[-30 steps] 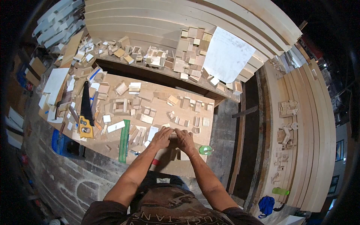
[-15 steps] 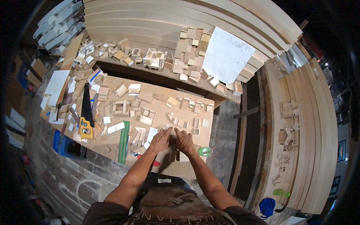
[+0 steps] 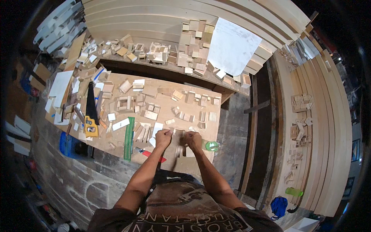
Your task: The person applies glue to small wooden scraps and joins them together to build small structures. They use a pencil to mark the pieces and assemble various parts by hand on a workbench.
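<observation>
Over the near part of the plywood worktable point(image 3: 166, 91), my left hand point(image 3: 163, 139) and my right hand point(image 3: 193, 140) face each other a short way apart. Both have their fingers curled closed; whatever they pinch is too small or hidden to make out. Between them lies a small wooden piece point(image 3: 178, 132). Beside my left hand is a white rectangular piece point(image 3: 157, 129), and a red-handled tool point(image 3: 153, 155) rests nearer me. A see-through green container point(image 3: 211, 146) stands just right of my right hand.
Small wooden box-like assemblies point(image 3: 125, 103) and offcuts cover the table. A yellow-handled handsaw point(image 3: 91, 125) and a green straight strip point(image 3: 129, 138) lie left. Behind is a shelf with more wooden pieces point(image 3: 158, 52) and a white sheet point(image 3: 234, 46). Long stacked boards point(image 3: 322, 135) stand right.
My hands, close together with fingertips nearly meeting before, have drawn apart and curled closed. The view has shifted slightly.
</observation>
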Motion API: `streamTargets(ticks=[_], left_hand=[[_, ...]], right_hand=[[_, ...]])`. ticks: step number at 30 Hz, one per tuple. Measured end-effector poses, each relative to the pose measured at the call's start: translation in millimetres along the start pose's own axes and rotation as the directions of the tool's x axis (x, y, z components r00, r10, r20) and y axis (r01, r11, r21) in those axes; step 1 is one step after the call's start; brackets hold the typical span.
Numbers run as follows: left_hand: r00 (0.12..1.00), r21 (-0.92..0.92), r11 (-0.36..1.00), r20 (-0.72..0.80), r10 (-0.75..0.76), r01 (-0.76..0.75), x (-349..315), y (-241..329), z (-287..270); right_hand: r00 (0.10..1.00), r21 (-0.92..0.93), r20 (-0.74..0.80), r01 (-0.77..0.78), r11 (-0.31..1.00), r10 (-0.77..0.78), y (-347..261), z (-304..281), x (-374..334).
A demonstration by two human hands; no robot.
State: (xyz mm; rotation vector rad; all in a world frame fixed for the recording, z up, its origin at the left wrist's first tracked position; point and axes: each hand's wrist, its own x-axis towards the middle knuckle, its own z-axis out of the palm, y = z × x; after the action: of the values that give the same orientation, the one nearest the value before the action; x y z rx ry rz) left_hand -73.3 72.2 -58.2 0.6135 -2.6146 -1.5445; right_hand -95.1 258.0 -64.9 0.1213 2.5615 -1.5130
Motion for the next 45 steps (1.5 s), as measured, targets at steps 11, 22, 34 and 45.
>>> streamTargets(ticks=[11, 22, 34, 45], left_hand=[[0.962, 0.018, 0.967, 0.091, -0.256, 0.255, 10.0, 6.1, 13.7], [0.939, 0.115, 0.935, 0.040, -0.343, 0.336, 13.7, 19.8, 17.9], [0.993, 0.092, 0.989, -0.033, -0.109, 0.112, 0.6, 17.7, 17.3], [0.969, 0.116, 0.965, -0.105, -0.222, 0.234, -1.3, 23.1, 30.6]], right_hand=[[0.995, -0.225, 0.003, -0.094, 0.970, 0.097, 7.8, 14.6, 17.5], [0.983, -0.327, -0.001, -0.171, 0.929, 0.181, -2.5, 15.2, 28.0], [0.989, -0.330, 0.018, -0.136, 0.934, 0.150, 12.7, 20.5, 32.0], [0.991, -0.342, 0.047, -0.103, 0.934, 0.127, 10.2, 19.3, 32.6]])
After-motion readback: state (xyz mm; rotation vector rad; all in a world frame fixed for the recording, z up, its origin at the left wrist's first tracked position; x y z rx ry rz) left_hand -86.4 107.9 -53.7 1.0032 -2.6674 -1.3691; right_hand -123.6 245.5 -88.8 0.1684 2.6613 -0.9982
